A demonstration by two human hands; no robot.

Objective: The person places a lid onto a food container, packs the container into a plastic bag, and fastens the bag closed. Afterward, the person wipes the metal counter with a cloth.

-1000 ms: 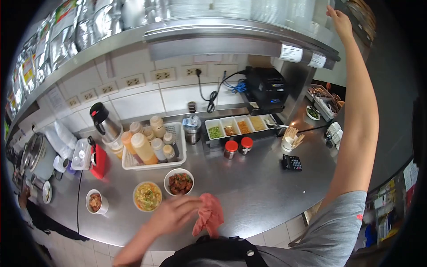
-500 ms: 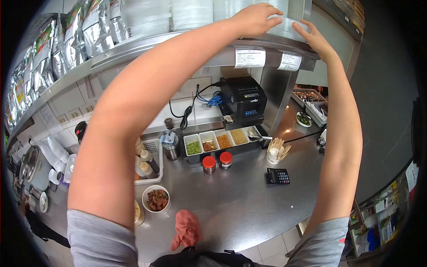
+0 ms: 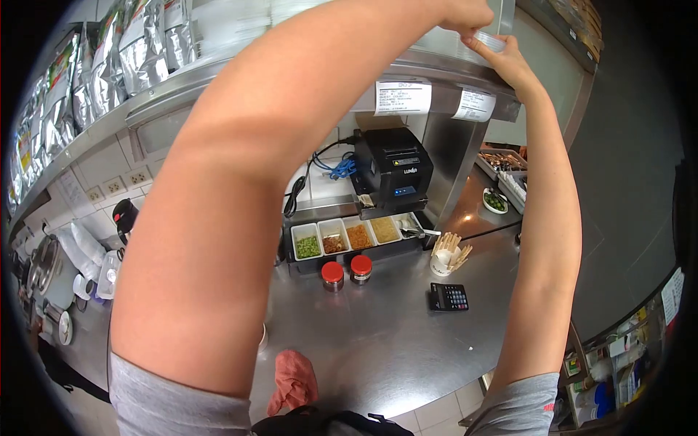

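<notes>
Both arms reach up to the metal shelf (image 3: pixel 291 52). At its right end my left hand (image 3: pixel 469 14) has its fingers bent at the top of a stack of clear plastic lids (image 3: pixel 491 43). Close beside it, my right hand (image 3: pixel 509 62) grips the edge of the same stack, thumb towards the left hand. The image top cuts off part of my left hand. Two printed slips (image 3: pixel 402 97) hang from the shelf edge under the hands. A crumpled pink cloth (image 3: pixel 293 381) lies on the counter near my body.
On the steel counter (image 3: pixel 378 327) are a black printer (image 3: pixel 396 171), a tray of toppings (image 3: pixel 358 237), two red-lidded jars (image 3: pixel 332 275), a cup of wooden sticks (image 3: pixel 443 261) and a calculator (image 3: pixel 448 297). Silver pouches (image 3: pixel 142 54) line the shelf's left. Another person's dark clothing (image 3: pixel 65 370) shows at lower left.
My left hand rose from beside the cloth to the shelf, then moved right to meet my right hand at the clear stack. My left arm now hides the bottles and most of the bowls.
</notes>
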